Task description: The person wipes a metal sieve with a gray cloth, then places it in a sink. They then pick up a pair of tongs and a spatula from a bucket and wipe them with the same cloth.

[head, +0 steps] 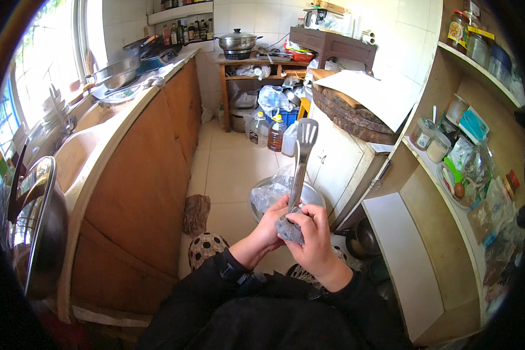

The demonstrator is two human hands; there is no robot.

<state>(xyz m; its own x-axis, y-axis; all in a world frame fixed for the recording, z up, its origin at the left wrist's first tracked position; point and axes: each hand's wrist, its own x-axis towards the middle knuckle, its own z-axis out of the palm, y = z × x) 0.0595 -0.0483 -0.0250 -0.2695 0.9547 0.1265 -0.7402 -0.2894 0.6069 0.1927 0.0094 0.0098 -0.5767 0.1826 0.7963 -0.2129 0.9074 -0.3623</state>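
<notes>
Metal kitchen tongs (303,153) with a slotted end stand nearly upright in front of me, slotted end up. Around their lower end is my left hand (269,227), its fingers partly hidden behind a grey cloth (290,228). My right hand (315,240) pinches that cloth between thumb and fingers against the bottom of the tongs. Both hands are close together over the edge of a round metal basin (317,197), which lies on the floor and holds clear plastic bags (269,195).
A counter with a sink (76,155) runs along the left. Right are a white cabinet (337,153) bearing thick round chopping blocks (354,113) and open shelves (446,179) with jars. Oil bottles (276,133) stand ahead; a brown cloth (197,214) lies on the floor.
</notes>
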